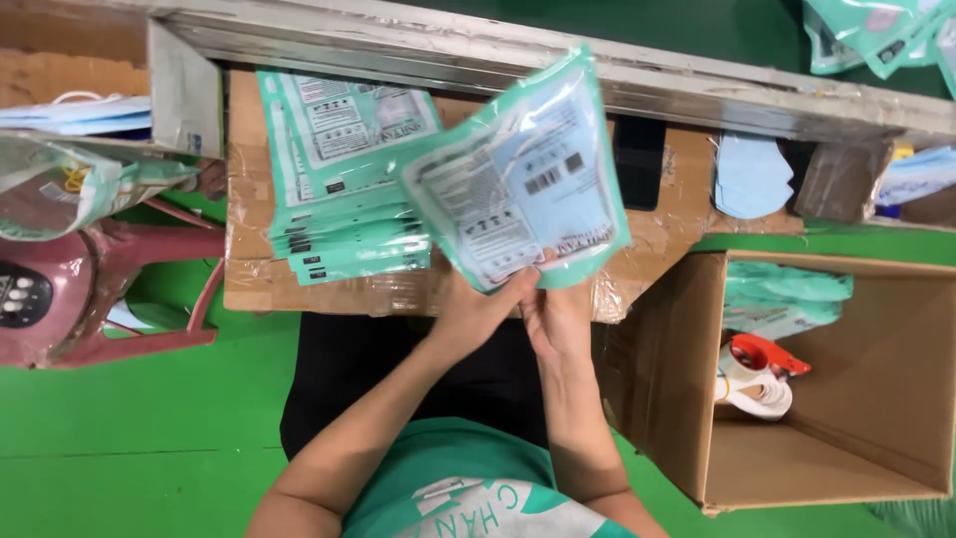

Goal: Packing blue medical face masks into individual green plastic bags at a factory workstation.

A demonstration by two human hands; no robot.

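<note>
Teal pouch [518,174] held up; teal pouch stack [344,179] on cardboard, more in box.

The cardboard work surface [687,214] has bare room on its right part, between the raised green pouch [518,169] and the blue masks [752,174]. On its left part the stack of green pouches [344,189] takes most of the place. Behind, the grey metal rail [697,95] closes the way forward. At the right, the open cardboard box [846,399] has much free floor inside; only the tape dispenser [762,374] and some pouches lie near its left wall. At the left stands the red stool [119,299].
</note>
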